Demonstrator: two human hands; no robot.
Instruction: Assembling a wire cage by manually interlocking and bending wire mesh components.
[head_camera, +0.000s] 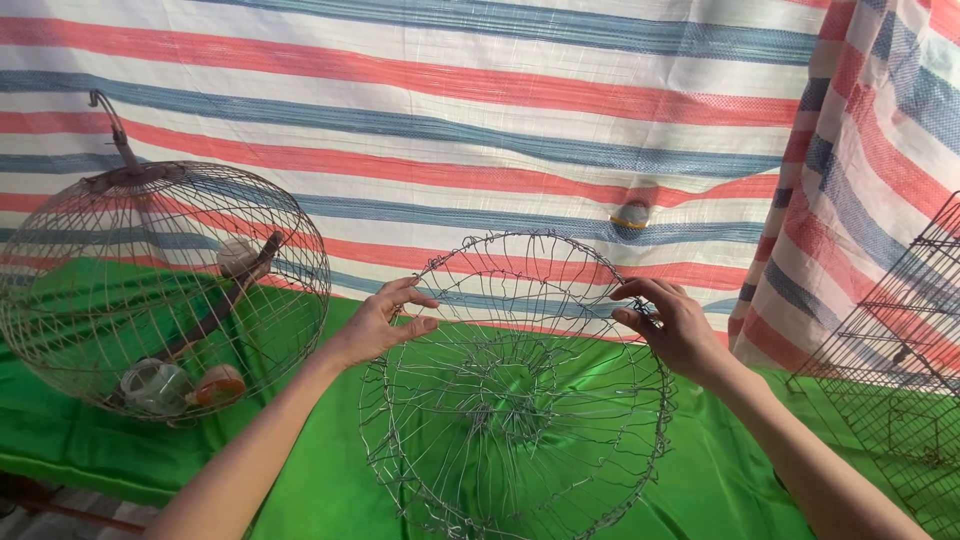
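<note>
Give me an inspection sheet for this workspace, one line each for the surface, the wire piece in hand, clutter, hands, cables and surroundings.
Surface: green cloth covering the table, wrinkled.
Job's things: unfinished wire dome frame, tilted with its open side toward the camera, rim wires loose and jagged.
Clutter: finished round wire cage with hook at left, lying tilted, holding a perch and small cups; flat wire grid panels at right.
Hands: left hand pinches the frame's upper left rim; right hand pinches the upper right rim.
Cables: nothing seen.
Surroundings: striped red, blue and white tarp hung behind.
</note>
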